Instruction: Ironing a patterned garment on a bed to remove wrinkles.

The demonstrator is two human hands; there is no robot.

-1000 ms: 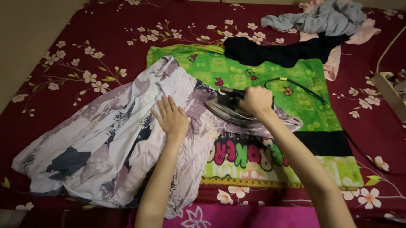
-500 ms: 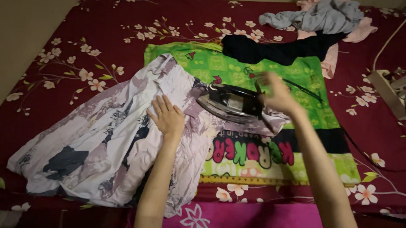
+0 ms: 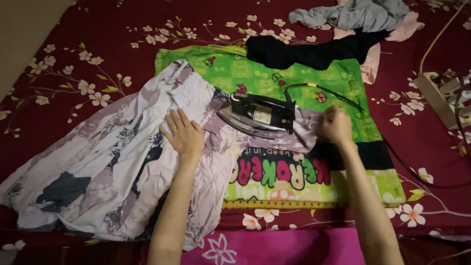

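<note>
A pale lilac patterned garment (image 3: 112, 159) lies spread over a green printed cloth (image 3: 280, 76) on a dark red flowered bedspread (image 3: 91, 31). My left hand (image 3: 182, 134) rests flat on the garment, fingers apart. A black and silver iron (image 3: 257, 115) sits on the garment's right part, nobody holding it. My right hand (image 3: 335, 126) is just right of the iron and pinches the garment's right edge.
The iron's black cord (image 3: 429, 178) runs right to a power strip (image 3: 443, 94) with several plugs. A black garment (image 3: 308, 51) and a heap of grey and pink clothes (image 3: 367, 14) lie at the back. A pink flowered sheet (image 3: 272, 250) covers the near edge.
My right hand let go of the iron's handle and moved right to the garment's edge. The iron stays put on the garment. My left hand has barely moved.
</note>
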